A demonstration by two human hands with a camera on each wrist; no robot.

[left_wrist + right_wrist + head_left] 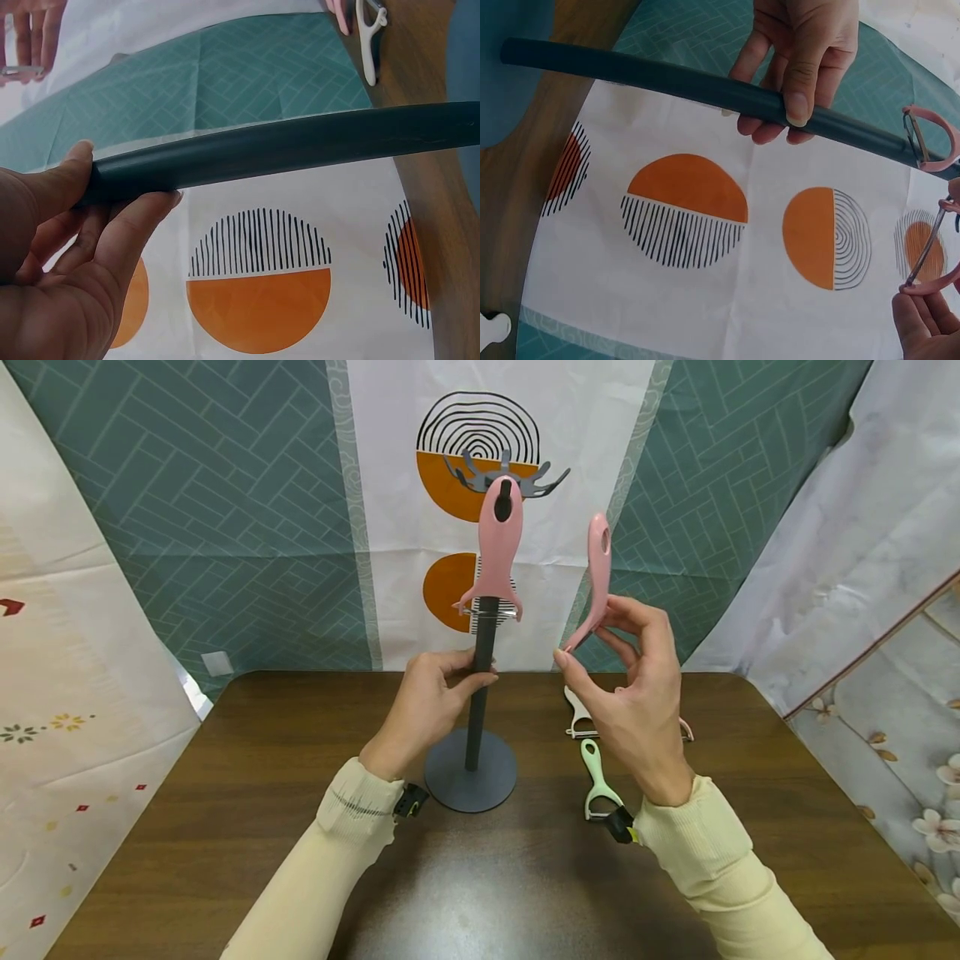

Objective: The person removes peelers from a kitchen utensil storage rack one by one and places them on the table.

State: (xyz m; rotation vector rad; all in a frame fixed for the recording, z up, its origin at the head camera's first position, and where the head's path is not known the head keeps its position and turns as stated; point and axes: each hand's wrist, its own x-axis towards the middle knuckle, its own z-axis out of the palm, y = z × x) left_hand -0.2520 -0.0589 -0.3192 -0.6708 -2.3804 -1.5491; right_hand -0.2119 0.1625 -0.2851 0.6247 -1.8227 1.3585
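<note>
A dark grey stand (474, 739) with a round base and a ring of upturned hooks at its top stands upright on the table. My left hand (427, 706) grips its post (262, 154) at mid-height, thumb in front. One pink peeler (498, 552) hangs by its handle hole from a front hook, its blade end down. To the right of it, my right hand (637, 693) pinches a second pink peeler (599, 560) by its blade end, handle pointing up. That peeler is apart from the stand. In the right wrist view, the held peeler's metal blade (928, 247) shows above my fingertips.
On the table right of the base lie a white peeler (578, 706) and a green peeler (592, 764). Another pink peeler (687, 730) is mostly hidden behind my right hand. A patterned cloth (397, 527) hangs behind the table (262, 827).
</note>
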